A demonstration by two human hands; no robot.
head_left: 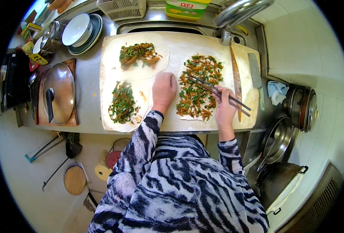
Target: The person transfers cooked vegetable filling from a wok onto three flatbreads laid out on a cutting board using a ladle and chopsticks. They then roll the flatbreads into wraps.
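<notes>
My right hand [224,110] grips a pair of dark chopsticks [240,105], their tips in the chopped green and orange-brown filling [195,93] on the right-hand dough sheet. This filling is spread over most of that sheet. My left hand [164,90] is curled into a fist on the board, between that sheet and the left ones; nothing shows in it. Two more flat dough sheets lie on the left, one behind the other. The far one carries a heap of filling [139,53], and the near one another heap [122,101].
Under the dough is a large pale board [172,126]. A wooden rolling pin [236,77] and a cleaver [254,70] lie along its right side. Behind rises a faucet [225,35]. Bowls [77,31] and a glass pot lid [59,93] are left; pans [278,138] stand right.
</notes>
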